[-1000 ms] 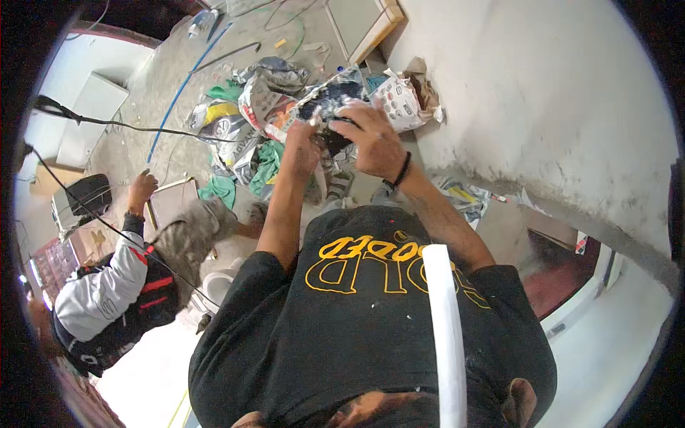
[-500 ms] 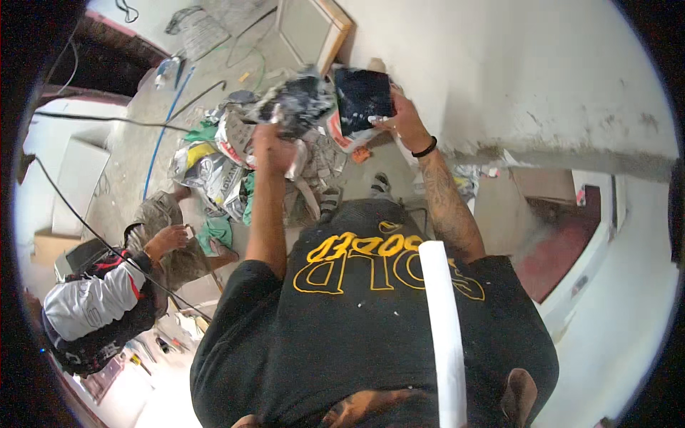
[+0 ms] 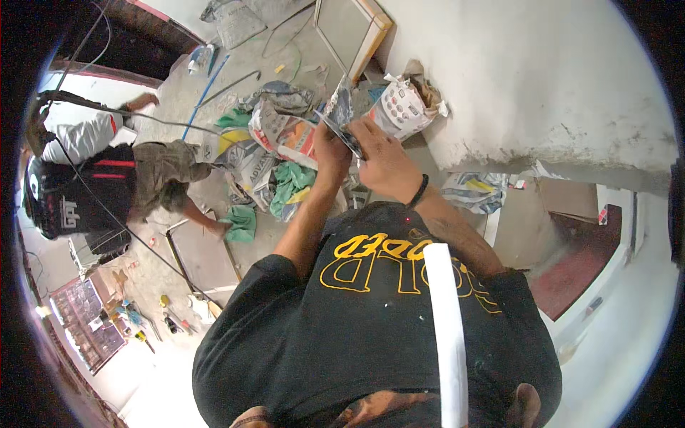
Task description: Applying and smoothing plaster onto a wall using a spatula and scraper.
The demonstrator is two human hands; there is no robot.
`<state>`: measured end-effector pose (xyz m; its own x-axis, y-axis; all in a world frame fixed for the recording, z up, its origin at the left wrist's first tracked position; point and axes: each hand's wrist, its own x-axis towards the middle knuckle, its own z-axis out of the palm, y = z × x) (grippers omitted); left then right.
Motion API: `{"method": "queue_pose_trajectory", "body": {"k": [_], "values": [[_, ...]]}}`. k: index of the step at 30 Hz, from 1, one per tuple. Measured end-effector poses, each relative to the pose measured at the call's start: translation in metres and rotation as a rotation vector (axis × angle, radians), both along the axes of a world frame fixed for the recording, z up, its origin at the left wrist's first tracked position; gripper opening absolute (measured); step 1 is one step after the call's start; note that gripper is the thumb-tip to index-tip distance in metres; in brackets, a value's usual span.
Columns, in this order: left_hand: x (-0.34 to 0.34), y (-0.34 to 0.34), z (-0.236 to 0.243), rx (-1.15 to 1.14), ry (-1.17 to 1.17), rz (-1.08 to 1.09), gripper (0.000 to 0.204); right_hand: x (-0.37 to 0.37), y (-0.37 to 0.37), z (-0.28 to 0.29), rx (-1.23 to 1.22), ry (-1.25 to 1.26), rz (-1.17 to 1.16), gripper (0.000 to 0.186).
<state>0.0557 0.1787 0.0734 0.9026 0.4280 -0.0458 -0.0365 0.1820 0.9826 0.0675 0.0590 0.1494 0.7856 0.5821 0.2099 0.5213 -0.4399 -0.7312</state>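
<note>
Just ahead of my chest, both hands meet around dark flat blades seen nearly edge-on. My left hand (image 3: 331,155) is closed on a dark plate (image 3: 337,108) smeared with whitish paste, which points up and away. My right hand (image 3: 385,160) presses in from the right, its fingers bent round a dark flat spreader (image 3: 352,145) lying close against that plate. Their handles are hidden by my fingers. Beyond my right hand stands an opened white paper sack (image 3: 404,108) with a crumpled top. Left of the hands lie crumpled sacks (image 3: 282,133) and a green cloth (image 3: 291,187).
A person (image 3: 93,171) crouches at the left, near a framed panel (image 3: 203,251) on the floor. Another framed panel (image 3: 346,32) leans on the white wall (image 3: 514,78). Black cables (image 3: 93,207) hang across the left side. Hand tools (image 3: 168,317) lie at lower left.
My hands have come together and nearer my body. The dark spreader in my right hand has turned from face-on to edge-on against the smeared plate. The white sack is uncovered; the other person has shifted.
</note>
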Motion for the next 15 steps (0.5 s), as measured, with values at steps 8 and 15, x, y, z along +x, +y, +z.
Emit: {"method": "queue_pose_trajectory", "body": {"k": [8, 15], "values": [[-0.019, 0.021, 0.016, 0.363, 0.107, 0.050, 0.028, 0.016, 0.038, -0.047, 0.045, 0.031, -0.019, 0.035], [-0.044, 0.056, -0.001, 0.460, 0.243, 0.136, 0.045, 0.086, 0.084, -0.131, 0.021, 0.185, 0.034, 0.041]]}}
